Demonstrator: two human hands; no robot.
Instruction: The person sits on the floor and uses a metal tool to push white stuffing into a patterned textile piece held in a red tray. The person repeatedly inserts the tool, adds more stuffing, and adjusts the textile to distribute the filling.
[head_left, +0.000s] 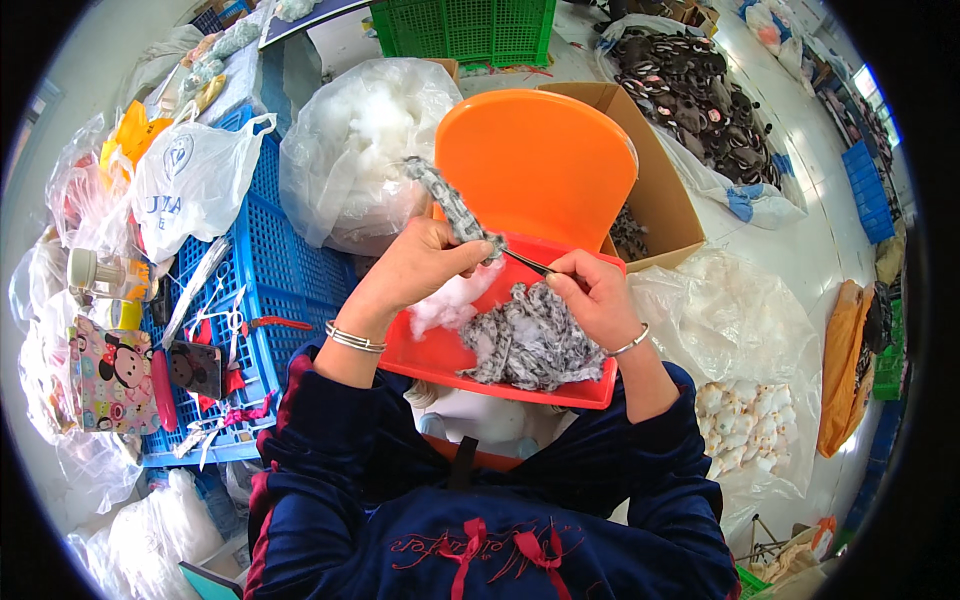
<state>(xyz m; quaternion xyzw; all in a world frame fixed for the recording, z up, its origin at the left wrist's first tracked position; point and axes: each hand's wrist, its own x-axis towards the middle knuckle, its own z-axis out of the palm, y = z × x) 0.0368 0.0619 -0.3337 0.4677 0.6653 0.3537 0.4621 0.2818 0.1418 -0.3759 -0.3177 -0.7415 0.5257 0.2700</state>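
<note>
My left hand [422, 262] pinches a narrow grey-and-white fuzzy fabric tube [450, 205], whose far end sticks up and to the left. In my closed right hand [595, 298] is a thin dark metal tool [527, 262] like tweezers. Its tip meets the tube's near end beside my left fingertips; whether it goes inside I cannot tell. Below both hands, a red tray [592, 396] rests at my lap. It holds a heap of similar grey-and-white fabric pieces [540, 340] and, to their left, a tuft of white stuffing [445, 305].
Beyond the tray stands an orange chair [535, 150], with a clear bag of white stuffing [370, 130] to its left and a cardboard box [660, 190] to its right. Blue crates [290, 245] carrying scissors and bags stand left. White pieces [745, 425] lie on plastic at right.
</note>
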